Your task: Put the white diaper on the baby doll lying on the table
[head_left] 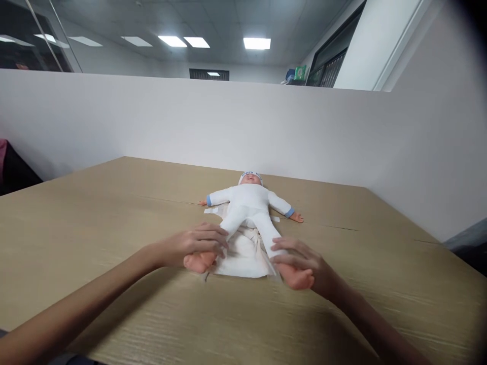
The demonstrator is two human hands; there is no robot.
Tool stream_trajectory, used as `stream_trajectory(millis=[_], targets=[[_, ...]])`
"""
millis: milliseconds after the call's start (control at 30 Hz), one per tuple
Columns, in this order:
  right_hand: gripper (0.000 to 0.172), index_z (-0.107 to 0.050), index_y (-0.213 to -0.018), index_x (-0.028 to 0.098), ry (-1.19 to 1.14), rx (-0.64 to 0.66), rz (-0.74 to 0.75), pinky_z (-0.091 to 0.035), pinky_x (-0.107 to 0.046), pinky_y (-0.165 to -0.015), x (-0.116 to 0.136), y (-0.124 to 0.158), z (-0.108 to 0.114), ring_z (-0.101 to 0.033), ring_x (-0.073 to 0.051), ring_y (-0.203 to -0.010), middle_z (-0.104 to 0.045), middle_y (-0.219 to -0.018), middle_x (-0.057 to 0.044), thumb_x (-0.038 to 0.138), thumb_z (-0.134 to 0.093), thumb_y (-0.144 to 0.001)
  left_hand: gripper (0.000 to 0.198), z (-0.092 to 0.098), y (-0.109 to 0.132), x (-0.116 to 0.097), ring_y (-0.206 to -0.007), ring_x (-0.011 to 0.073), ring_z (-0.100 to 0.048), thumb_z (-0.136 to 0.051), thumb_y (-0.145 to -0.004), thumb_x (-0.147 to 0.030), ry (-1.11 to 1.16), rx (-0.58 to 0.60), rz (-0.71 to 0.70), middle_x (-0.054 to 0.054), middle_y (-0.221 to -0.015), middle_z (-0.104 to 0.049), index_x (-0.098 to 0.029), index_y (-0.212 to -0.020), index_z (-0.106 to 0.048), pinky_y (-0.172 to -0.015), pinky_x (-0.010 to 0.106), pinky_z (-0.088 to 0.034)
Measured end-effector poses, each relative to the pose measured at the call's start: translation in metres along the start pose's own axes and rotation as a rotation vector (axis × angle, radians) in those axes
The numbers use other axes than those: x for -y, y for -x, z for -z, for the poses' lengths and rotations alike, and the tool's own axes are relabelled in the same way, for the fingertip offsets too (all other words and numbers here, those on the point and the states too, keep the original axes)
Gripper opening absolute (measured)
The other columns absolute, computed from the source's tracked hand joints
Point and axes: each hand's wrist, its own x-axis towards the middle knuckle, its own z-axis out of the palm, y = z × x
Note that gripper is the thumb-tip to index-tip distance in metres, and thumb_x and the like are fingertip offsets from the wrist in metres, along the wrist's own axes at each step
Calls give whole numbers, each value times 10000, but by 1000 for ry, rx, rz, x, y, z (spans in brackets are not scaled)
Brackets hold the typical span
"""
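Note:
A baby doll [249, 198] in a white suit with blue cuffs and a printed cap lies on its back, arms spread and head away from me. Beneath its hips and between its legs is an opened white diaper [243, 256], its tabs sticking out at both sides. My left hand [200, 242] curls its fingers over the doll's lower leg on the left, just above the bare foot. On the other side, my right hand [300, 257] wraps the other lower leg near the ankle. Both thumbs are mostly hidden. The legs are held apart.
The wood-grain table [114, 218] carries the doll and has thin seams across it. A white wall [213, 121] rises behind its far edge. Dark items [17, 167] show at the far left, and a grey and black object [470, 246] sits beyond the right edge.

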Motion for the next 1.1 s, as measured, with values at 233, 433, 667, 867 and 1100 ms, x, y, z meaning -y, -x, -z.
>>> stream_trajectory(millis=[233, 433, 667, 867, 1100], targets=[[330, -693, -1277, 245, 114, 70, 84, -515, -326, -1127, -9, 14, -16, -584, -201, -1391, -717, -1319, -93, 94, -516, -1043, 617, -24, 34, 7, -1527, 311, -439, -567, -1024, -188, -118, 73, -16, 126, -1504, -628, -257, -1615, -400, -1198, 493, -470], [430, -685, -1305, 256, 10, 124, 46, -475, -314, -1175, -14, 18, -14, -560, -180, -1416, -696, -1382, -73, 15, -532, -984, 755, -34, 42, 6, -1535, 341, -415, -773, -913, -447, -23, 79, 127, 124, -1535, -592, -260, -1561, -432, -1219, 525, -453], [442, -500, -1512, 331, -106, 226, -248, -469, -408, -1186, 10, 11, 0, -542, -212, -1418, -622, -1482, -54, 235, -471, -1081, 845, -52, 38, -17, -1511, 369, -430, -822, -840, -532, 48, -21, 291, 131, -1522, -583, -278, -1544, -430, -1200, 539, -456], [567, -560, -1424, 253, 162, 110, -336, -552, -568, -968, 45, -1, -35, -591, -374, -1197, -608, -1287, -155, 344, -754, -898, 270, -71, 16, -38, -1428, 312, -479, -644, -984, -296, -23, -156, 492, 76, -1320, -679, -275, -1247, -587, -1138, 501, -478], [178, -667, -1043, 228, 73, 9, -404, -519, -434, -852, 37, -25, -44, -592, -272, -984, -632, -1018, -77, 103, -554, -986, 160, -63, 2, -24, -1149, 270, -574, -544, -1032, -258, 48, -222, 525, 51, -1197, -704, -272, -1141, -660, -980, 437, -512]])
